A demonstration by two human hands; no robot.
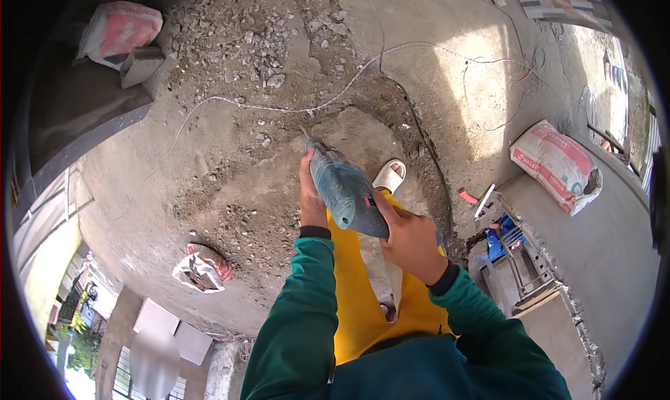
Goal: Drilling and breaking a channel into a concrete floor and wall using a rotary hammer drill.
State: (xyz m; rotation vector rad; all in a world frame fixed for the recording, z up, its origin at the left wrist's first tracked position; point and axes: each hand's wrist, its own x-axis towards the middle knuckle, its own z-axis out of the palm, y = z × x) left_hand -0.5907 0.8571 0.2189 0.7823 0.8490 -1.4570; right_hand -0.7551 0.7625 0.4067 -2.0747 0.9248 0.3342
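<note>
A dusty blue-grey rotary hammer drill [340, 185] is held in both hands at the middle of the view. Its narrow bit [305, 132] points away and slightly left, toward the broken floor. My left hand [311, 195] is closed around the tool's left side near the front; part of its fingers is hidden under the body. At the rear, my right hand [412, 236] wraps the handle, close to a small red switch. Beyond the tool lies a rounded patch of concrete [356, 131] with loose dirt around it. I cannot tell whether the bit touches the floor.
Rubble [258, 54] covers the far floor. A pale cord [279, 109] and a dark cable [421, 128] cross it. Cement bags stand far left [122, 33], right [557, 166] and near left [203, 268]. Tools lie in a floor opening [513, 260] at right. My sandalled foot [389, 176] stands beside the drill.
</note>
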